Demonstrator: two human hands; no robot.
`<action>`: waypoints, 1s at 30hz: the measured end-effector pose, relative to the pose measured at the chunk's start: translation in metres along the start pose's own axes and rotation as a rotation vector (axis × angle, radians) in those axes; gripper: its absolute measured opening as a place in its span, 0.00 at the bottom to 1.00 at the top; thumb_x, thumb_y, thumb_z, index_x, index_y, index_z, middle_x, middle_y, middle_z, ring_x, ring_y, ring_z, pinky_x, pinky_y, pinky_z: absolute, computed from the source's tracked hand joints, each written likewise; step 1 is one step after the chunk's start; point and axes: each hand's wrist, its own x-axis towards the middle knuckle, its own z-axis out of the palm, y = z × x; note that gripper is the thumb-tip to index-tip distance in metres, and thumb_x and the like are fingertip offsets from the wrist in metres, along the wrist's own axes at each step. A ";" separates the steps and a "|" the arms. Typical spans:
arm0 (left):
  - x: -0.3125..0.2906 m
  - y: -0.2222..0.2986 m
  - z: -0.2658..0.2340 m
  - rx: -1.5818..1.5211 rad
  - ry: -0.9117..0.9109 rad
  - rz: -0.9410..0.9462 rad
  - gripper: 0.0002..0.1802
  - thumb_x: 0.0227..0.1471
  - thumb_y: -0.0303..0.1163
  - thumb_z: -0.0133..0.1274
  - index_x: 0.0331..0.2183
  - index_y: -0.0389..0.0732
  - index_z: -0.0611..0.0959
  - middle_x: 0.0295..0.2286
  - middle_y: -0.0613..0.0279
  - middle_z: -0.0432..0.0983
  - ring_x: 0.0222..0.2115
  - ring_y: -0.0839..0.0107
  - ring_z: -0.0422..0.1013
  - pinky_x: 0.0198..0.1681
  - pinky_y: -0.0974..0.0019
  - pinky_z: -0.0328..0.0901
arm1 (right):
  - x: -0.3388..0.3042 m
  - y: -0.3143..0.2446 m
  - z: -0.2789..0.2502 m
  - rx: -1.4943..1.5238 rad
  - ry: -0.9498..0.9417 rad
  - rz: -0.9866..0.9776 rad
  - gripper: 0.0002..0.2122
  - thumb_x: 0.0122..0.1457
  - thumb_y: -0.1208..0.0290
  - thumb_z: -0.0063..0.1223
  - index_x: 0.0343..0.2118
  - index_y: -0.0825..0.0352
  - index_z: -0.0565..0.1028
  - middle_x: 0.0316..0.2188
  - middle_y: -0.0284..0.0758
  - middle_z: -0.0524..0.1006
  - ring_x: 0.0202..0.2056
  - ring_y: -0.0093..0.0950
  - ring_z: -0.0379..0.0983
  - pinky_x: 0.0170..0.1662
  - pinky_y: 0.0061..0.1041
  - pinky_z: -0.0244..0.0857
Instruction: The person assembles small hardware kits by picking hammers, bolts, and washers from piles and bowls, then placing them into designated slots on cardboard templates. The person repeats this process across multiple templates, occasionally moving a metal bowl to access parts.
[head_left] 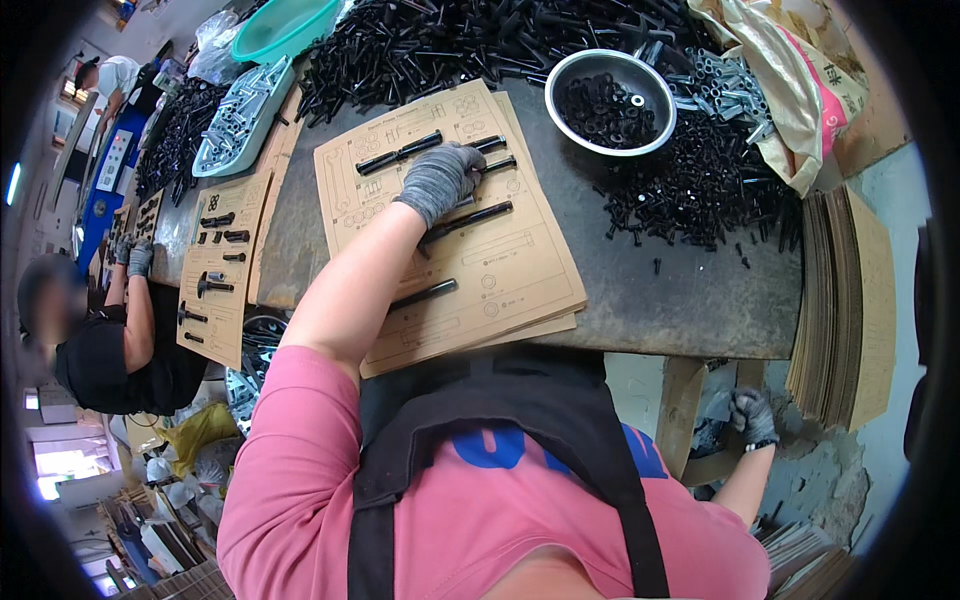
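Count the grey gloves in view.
4: on left hand, over printed cardboard; on right hand, low at right; two on the nearer co-worker, far left. More may be hidden.

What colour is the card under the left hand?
Brown, with dark printing; the card shows best in the head view.

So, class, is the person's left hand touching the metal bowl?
Apart: the head view shows cardboard sheet and dark tabletop between the left hand and the metal bowl.
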 end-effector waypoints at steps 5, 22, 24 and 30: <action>0.001 0.004 -0.007 0.021 -0.055 -0.033 0.12 0.41 0.30 0.55 0.33 0.45 0.81 0.30 0.53 0.75 0.33 0.59 0.71 0.38 0.64 0.65 | -0.020 0.104 -0.072 0.577 0.962 0.183 0.09 0.55 0.60 0.48 0.26 0.60 0.70 0.15 0.26 0.66 0.10 0.20 0.54 0.12 0.18 0.47; 0.019 -0.018 -0.009 -0.020 -0.055 -0.096 0.19 0.43 0.35 0.55 0.41 0.44 0.77 0.37 0.53 0.73 0.39 0.57 0.69 0.46 0.63 0.62 | 0.043 -0.013 0.151 -0.896 -0.460 0.362 0.10 0.51 0.65 0.49 0.32 0.64 0.73 0.25 0.35 0.77 0.20 0.23 0.73 0.20 0.21 0.63; 0.019 -0.018 -0.011 0.005 -0.063 -0.092 0.18 0.44 0.35 0.54 0.40 0.44 0.78 0.36 0.54 0.73 0.39 0.58 0.69 0.45 0.62 0.62 | 0.038 -0.026 0.163 -0.845 -0.465 0.384 0.08 0.51 0.66 0.48 0.31 0.64 0.72 0.24 0.34 0.77 0.19 0.22 0.72 0.20 0.20 0.63; 0.016 -0.016 -0.016 0.006 -0.077 -0.089 0.20 0.44 0.35 0.54 0.42 0.44 0.76 0.38 0.53 0.72 0.39 0.59 0.69 0.46 0.63 0.62 | 0.017 -0.075 0.200 -0.863 -0.548 0.165 0.07 0.49 0.70 0.52 0.29 0.67 0.72 0.21 0.32 0.75 0.19 0.19 0.69 0.23 0.20 0.63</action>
